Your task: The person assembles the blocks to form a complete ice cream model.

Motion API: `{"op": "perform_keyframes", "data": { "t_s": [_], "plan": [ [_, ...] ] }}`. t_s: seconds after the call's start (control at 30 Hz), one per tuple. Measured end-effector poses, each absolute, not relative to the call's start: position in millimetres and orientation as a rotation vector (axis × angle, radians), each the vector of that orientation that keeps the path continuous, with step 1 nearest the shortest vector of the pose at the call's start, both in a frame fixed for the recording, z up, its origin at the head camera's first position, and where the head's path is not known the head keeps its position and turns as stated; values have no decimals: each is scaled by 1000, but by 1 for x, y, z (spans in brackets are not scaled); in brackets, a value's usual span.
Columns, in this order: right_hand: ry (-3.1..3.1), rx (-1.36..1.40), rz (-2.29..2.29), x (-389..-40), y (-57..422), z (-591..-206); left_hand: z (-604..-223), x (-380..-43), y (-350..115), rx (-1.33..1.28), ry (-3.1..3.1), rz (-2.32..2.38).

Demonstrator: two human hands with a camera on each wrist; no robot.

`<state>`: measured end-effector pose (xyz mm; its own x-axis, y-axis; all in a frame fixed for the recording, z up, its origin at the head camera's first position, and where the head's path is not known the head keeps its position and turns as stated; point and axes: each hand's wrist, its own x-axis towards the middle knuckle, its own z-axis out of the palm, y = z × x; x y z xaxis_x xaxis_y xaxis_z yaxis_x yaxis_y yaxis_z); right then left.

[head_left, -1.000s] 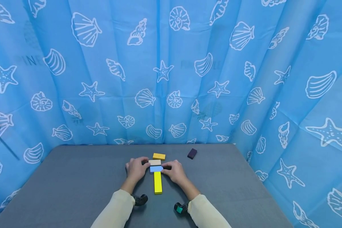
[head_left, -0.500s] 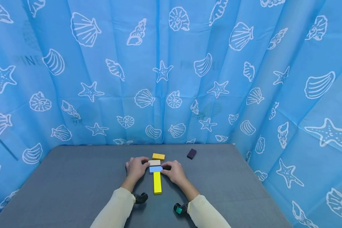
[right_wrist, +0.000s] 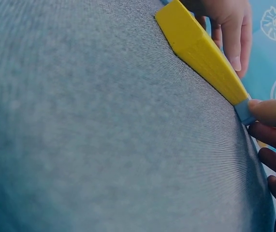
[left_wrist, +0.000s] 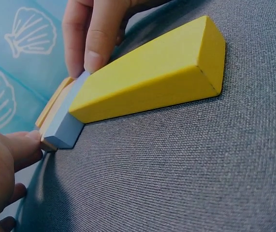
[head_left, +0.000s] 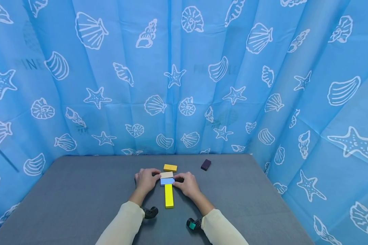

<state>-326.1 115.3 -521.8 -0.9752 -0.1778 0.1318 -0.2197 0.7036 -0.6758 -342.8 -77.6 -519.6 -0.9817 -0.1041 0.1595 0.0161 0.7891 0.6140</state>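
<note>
Between both hands (head_left: 167, 182), blue block (head_left: 167, 181), touching fingertips

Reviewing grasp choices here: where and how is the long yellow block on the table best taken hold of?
Probably by its two long side faces, near the free end of the long yellow block, coming from above. It lies flat, its far end butts the blue block, and both long sides look clear.

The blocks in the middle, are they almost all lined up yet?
Partly. The long yellow block already lies flat, its far end against the blue block. The left hand and right hand touch the blue block's ends, beige block behind it. The orange block and purple block lie apart.
</note>
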Motion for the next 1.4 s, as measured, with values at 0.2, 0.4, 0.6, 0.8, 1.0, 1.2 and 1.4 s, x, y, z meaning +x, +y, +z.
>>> {"op": "perform_keyframes", "data": {
  "t_s": [0.2, 0.4, 0.6, 0.8, 1.0, 1.2, 1.4],
  "plan": [
    [-2846, 343, 1148, -326, 115, -520, -519, -344, -78, 57, -2801, -960],
    [-2847, 346, 1121, -326, 115, -521, -520, -345, -77, 52, -2795, -968],
    [-2834, 343, 1120, -327, 115, -522, -519, -342, -77, 31, -2787, -979],
    [-2835, 339, 1103, -327, 115, -525, -520, -342, -77, 25, -2793, -980],
    [-2823, 389, 1056, -327, 115, -525, -520, -343, -76, 28, -2804, -972],
    [-2819, 450, 1019, -326, 116, -524, -518, -343, -76, 37, -2819, -975],
    [-2830, 446, 1013, -327, 117, -522, -519, -342, -75, 19, -2816, -977]
  ]
}}
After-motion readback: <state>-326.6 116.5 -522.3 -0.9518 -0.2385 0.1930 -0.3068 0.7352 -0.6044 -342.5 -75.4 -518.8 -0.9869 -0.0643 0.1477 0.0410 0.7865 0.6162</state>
